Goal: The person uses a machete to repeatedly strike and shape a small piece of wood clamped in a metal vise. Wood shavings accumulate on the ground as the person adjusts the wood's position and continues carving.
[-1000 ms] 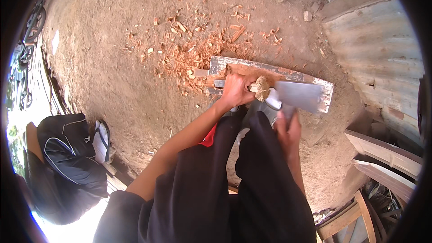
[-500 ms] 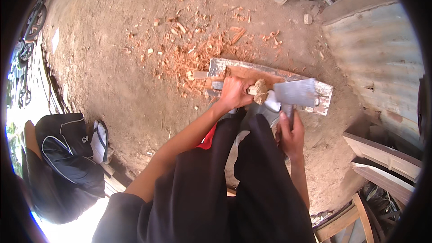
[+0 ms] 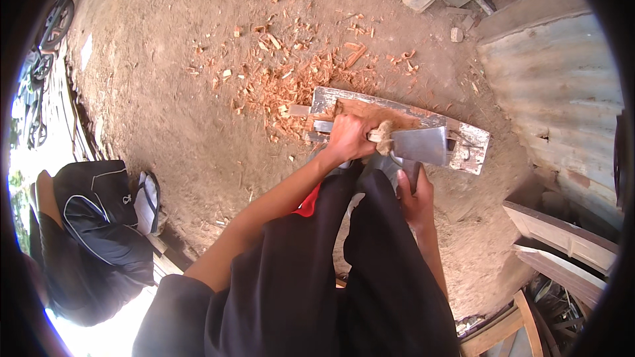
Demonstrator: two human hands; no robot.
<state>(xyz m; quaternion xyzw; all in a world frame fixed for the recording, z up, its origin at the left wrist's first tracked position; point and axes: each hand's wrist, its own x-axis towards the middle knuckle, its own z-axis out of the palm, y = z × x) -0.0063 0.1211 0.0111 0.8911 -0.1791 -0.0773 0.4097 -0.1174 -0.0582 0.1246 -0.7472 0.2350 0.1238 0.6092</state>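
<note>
My left hand (image 3: 349,137) is closed around a light piece of wood (image 3: 384,140) with a rough, frayed end pointing right. Gripped by its handle in my right hand (image 3: 417,199) is a hatchet with a broad grey blade (image 3: 421,145). The blade lies flat-looking beside the wood's frayed end; whether they touch I cannot tell. Beneath both is a long, worn wooden board (image 3: 468,133) with flaking whitish paint, slanting down to the right. A grey, flat-ended piece (image 3: 323,126) shows just left of my left hand.
Reddish wood shavings and chips (image 3: 284,86) are scattered on the dirt floor beyond the board. Corrugated metal sheeting (image 3: 539,73) stands at the right, with wooden planks (image 3: 562,235) below. Another person in dark clothes (image 3: 99,225) sits at the left, near a bicycle (image 3: 56,23).
The hatchet blade has come down and left, close to the wood's end, and is sharper now. My right hand has shifted slightly left and down. My left hand keeps its hold.
</note>
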